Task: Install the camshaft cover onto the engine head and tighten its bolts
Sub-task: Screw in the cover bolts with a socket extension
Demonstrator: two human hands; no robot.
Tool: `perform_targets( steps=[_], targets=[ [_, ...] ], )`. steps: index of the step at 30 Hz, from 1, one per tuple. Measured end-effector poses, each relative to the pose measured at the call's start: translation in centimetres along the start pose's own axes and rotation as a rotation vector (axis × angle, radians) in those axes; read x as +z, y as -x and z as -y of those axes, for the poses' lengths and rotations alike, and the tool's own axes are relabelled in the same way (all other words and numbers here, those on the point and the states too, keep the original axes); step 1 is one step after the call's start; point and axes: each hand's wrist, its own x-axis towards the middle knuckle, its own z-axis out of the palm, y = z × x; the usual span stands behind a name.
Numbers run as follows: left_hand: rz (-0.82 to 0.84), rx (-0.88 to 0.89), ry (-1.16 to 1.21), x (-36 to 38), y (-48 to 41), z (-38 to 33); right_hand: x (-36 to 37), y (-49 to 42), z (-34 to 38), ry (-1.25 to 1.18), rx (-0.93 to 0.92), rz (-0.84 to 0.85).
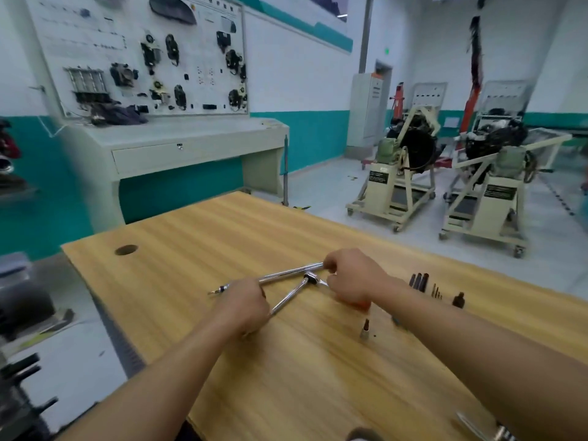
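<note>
Two chrome tools meet in a V on the wooden table [286,377]. A long chrome extension bar [280,275] lies across, its thin tip pointing left. A chrome ratchet handle [288,299] slants down to my left hand [246,305], which is closed around its lower end. My right hand [350,275] pinches the bar's right end and the ratchet head [311,277]. A small socket [365,329] stands upright near my right wrist. No camshaft cover or engine head is in view.
Dark bolts [419,281], small bits [436,291] and a small dark bottle [459,300] stand in a row right of my right hand. A round hole [126,249] is in the table's far left corner. Two engine stands [397,173] sit on the floor beyond.
</note>
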Motion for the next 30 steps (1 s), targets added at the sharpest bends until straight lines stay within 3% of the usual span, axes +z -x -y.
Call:
perform_targets(
  steps=[7,13,22,26,30],
  targets=[
    [0.002,0.067,-0.013,1.6,-2.0,-2.2,3.5,-5.2,0.6,0.056,0.023,0.173],
    [-0.113,0.177,-0.233,3.3,-3.0,-3.7,3.5,-5.1,0.1,-0.058,0.037,0.131],
    [-0.167,0.212,-0.485,2.1,-0.7,-3.6,3.5,-4.2,1.3,0.027,0.111,0.131],
    [-0.205,0.16,-0.366,0.2,0.4,-1.7,4.0,-3.9,1.5,0.0,0.096,0.082],
    [-0.258,0.107,-0.093,-3.1,1.5,-1.7,4.3,-3.0,2.2,0.003,0.096,0.107]
  ],
)
